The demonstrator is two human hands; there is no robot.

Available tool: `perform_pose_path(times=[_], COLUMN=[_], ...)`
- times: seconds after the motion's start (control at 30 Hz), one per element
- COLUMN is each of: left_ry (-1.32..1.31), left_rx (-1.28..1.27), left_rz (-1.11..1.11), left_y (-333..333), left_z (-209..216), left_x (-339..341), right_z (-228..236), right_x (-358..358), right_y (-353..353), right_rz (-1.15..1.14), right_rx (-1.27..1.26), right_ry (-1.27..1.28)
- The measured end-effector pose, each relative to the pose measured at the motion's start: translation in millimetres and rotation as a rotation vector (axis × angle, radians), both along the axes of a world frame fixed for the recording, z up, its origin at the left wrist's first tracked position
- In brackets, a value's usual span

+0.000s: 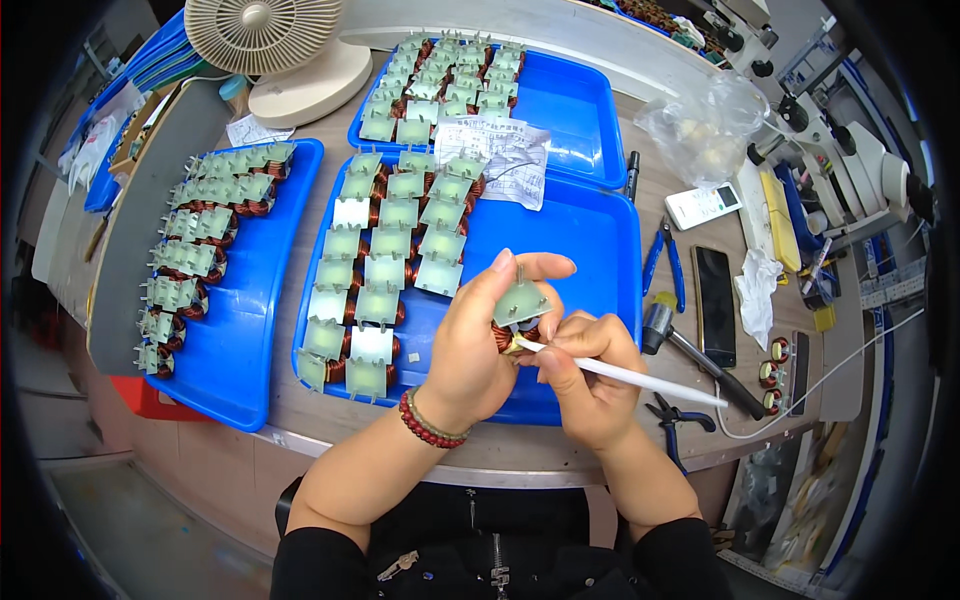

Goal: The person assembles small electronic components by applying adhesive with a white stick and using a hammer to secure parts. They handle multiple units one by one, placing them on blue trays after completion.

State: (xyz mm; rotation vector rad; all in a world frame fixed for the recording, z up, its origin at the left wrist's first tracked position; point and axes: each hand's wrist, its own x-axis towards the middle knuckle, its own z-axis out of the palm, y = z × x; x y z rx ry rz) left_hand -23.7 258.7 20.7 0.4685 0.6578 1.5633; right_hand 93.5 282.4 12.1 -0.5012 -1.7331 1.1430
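Coil assembly (pixel 504 338), a copper winding under a pale green plate (pixel 522 303) with metal pins, was in the middle of the frame, held above the near edge of the middle blue tray (pixel 565 235). The left hand (pixel 462 345) had its fingers curled around the assembly. The right hand (pixel 598 392) pinched a slim white stick (pixel 650 378) between thumb and fingers, the tip at the yellowish part of the winding, just below the plate.

Rows of similar assemblies (pixel 385 272) filled the left part of that tray. More stood in the blue tray at the left (pixel 242 300) and in the blue tray at the top (pixel 568 110). A printed sheet (pixel 515 175) lay across the edges of the upper and middle trays. Right of centre were blue-handled pliers (pixel 677 275), a hammer (pixel 700 362) and a dark phone (pixel 714 300); a beige fan (pixel 262 35) stood at the upper left.
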Motion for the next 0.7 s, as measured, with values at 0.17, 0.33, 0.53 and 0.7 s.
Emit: perform_pose_path(times=[0.17, 0.33, 0.53, 0.7], left_ry=[0.06, -0.189, -0.106, 0.052], left_rx=[0.003, 0.062, 0.02, 0.033], left_rz=[0.062, -0.067, 0.0, 0.072], left_y=[0, -2, -2, -5], left_z=[1, 5, 3, 0], left_x=[5, -2, 1, 7], right_z=[-2, 3, 6, 10], right_x=[2, 2, 1, 0], right_y=[7, -1, -4, -2], right_rz=[0.0, 0.025, -0.035, -0.091], right_rx=[0.146, -0.096, -0.04, 0.158], right_ry=[-0.111, 0.157, 0.038, -0.179])
